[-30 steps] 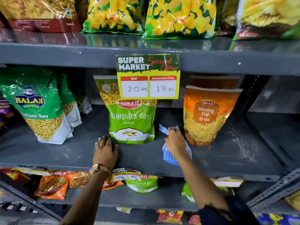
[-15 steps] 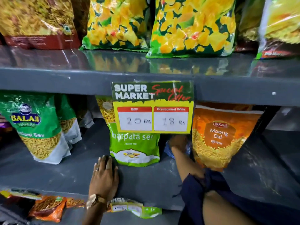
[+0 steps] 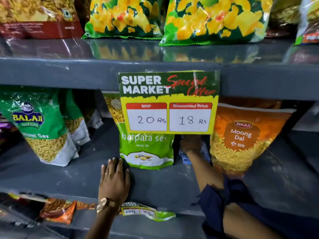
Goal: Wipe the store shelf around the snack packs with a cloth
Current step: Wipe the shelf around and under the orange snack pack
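On the grey middle shelf (image 3: 51, 176) stand a green Bikaji sev pack (image 3: 146, 150), an orange Moong Dal pack (image 3: 241, 140) and a green Balaji pack (image 3: 39, 128). My right hand (image 3: 190, 144) reaches deep between the sev pack and the Moong Dal pack, pressing a blue cloth (image 3: 185, 158) onto the shelf; its fingers are partly hidden behind the price sign. My left hand (image 3: 114, 180) lies flat on the shelf, fingers apart, just left of the sev pack's bottom corner.
A yellow-green price sign (image 3: 169, 102) hangs from the upper shelf edge (image 3: 69, 75). Yellow-green snack bags (image 3: 215, 19) and a red one (image 3: 38, 18) sit on the upper shelf. Orange packs (image 3: 58, 211) lie on the shelf below.
My right hand has pushed the cloth further back between the two packs, going under the price sign. The view has moved closer and tilted up. My left hand stays flat on the shelf.
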The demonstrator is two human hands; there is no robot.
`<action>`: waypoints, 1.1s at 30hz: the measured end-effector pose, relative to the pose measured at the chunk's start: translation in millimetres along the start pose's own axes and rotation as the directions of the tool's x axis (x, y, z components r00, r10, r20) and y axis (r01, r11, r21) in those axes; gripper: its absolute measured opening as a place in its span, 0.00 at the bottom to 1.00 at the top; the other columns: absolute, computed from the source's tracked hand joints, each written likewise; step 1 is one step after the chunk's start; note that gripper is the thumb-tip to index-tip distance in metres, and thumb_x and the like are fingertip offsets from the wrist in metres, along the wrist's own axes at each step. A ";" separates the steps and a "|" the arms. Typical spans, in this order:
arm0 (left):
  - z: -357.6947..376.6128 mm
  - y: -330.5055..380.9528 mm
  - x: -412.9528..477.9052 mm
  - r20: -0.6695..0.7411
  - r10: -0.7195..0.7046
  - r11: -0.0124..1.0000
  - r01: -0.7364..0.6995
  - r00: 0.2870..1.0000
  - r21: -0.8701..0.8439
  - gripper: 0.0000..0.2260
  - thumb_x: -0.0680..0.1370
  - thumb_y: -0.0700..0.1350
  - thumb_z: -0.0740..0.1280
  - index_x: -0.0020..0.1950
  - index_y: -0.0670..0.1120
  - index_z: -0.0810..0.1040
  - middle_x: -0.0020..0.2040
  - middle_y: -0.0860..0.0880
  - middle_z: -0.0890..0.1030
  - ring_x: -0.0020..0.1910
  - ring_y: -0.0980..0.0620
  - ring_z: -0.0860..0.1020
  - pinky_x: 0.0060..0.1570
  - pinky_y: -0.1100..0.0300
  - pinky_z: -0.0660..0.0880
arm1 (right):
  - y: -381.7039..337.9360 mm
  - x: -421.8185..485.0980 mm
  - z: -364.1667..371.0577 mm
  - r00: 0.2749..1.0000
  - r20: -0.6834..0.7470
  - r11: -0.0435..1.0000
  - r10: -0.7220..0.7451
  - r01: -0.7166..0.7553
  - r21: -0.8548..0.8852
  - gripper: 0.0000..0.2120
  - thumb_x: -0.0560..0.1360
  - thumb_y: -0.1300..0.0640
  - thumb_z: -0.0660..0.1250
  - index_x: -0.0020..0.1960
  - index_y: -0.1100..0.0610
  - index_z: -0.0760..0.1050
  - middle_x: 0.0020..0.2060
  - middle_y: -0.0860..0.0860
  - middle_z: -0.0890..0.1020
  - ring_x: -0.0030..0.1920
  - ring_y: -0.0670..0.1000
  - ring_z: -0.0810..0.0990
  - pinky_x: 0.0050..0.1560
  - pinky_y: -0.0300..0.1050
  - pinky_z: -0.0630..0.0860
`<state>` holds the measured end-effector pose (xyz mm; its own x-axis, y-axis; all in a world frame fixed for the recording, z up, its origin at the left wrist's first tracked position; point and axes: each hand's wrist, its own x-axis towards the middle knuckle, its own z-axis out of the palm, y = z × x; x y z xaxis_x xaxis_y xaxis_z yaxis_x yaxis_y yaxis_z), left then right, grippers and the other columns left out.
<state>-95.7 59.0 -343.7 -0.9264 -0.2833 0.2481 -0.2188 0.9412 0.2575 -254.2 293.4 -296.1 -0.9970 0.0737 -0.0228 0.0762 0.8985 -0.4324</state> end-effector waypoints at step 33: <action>-3.4 -1.1 -1.4 0.023 0.018 0.998 -0.016 1.000 -0.057 0.30 0.74 0.55 0.45 0.66 0.39 0.69 0.67 0.37 0.71 0.70 0.39 0.64 0.72 0.44 0.50 | 3.1 -187.2 -6.3 0.984 -0.106 0.957 -0.143 0.165 0.238 0.25 0.68 0.72 0.58 0.60 0.54 0.76 0.55 0.59 0.82 0.56 0.60 0.77 0.55 0.49 0.71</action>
<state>-93.2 57.8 -341.2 -0.9368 -0.2623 0.2314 -0.1858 0.9337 0.3062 -67.2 285.1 -287.5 -0.9908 -0.0105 0.1347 -0.0941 0.7689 -0.6324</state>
